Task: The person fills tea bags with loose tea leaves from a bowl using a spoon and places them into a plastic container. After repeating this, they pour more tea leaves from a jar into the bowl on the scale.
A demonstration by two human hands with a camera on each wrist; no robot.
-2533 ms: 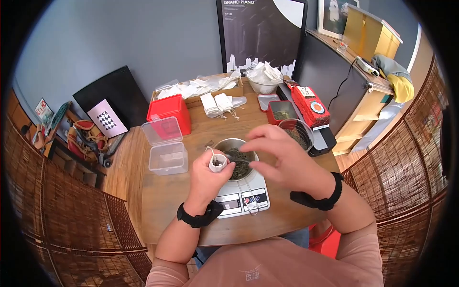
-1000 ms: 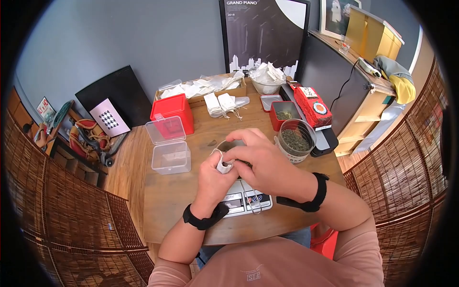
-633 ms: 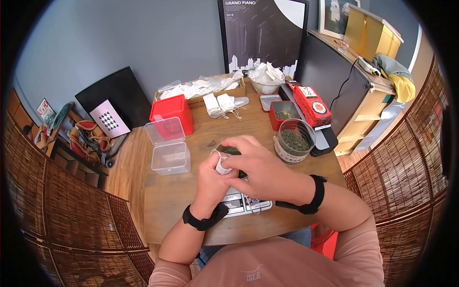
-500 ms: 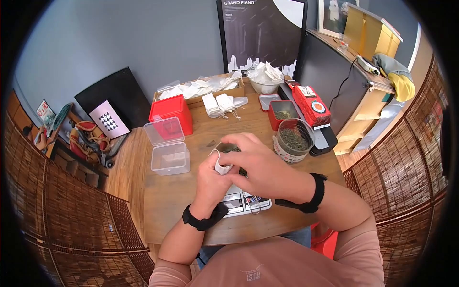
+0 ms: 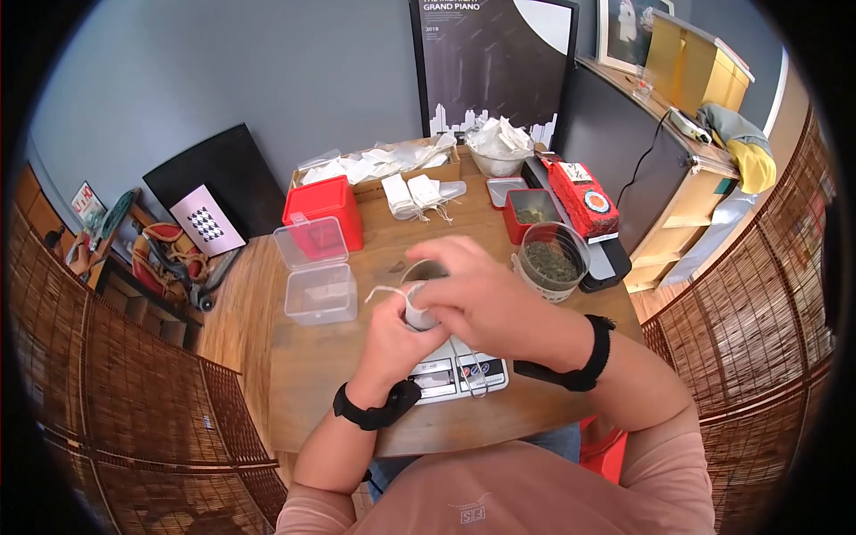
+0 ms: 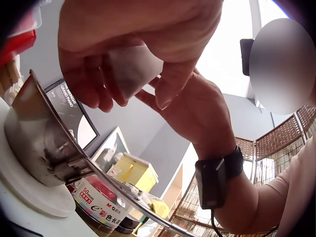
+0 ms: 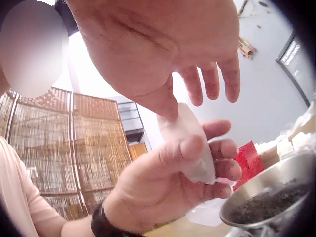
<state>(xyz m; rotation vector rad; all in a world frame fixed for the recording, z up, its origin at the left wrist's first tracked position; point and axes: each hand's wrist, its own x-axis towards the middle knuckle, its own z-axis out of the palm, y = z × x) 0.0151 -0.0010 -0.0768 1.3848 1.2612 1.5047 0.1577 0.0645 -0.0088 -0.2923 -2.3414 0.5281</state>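
Observation:
A white drawstring tea bag (image 5: 415, 314) stands upright in my left hand (image 5: 385, 346), its string sticking out to the left. Curled fingers and thumb grip it around the sides, as the right wrist view shows on the bag (image 7: 180, 128). My right hand (image 5: 490, 303) reaches over from the right and pinches the bag's upper edge, thumb against it, with the other fingers hanging free in the right wrist view. Just behind the hands, a steel pot (image 5: 426, 270) of dark tea leaves (image 7: 269, 203) sits on a white kitchen scale (image 5: 435, 382), its wire handle pointing towards me.
Left stands an open clear plastic box (image 5: 321, 294), beside a red box (image 5: 334, 214). A tub of leaves (image 5: 553, 263), a red tin (image 5: 526, 214) and a red packet (image 5: 581, 198) are at right. Flat white bags (image 5: 412, 193) lie behind, before a carton (image 5: 459, 167).
My right hand has come from above the pot to the tea bag's mouth, covering its opening. The string now points left. My left hand keeps its grip.

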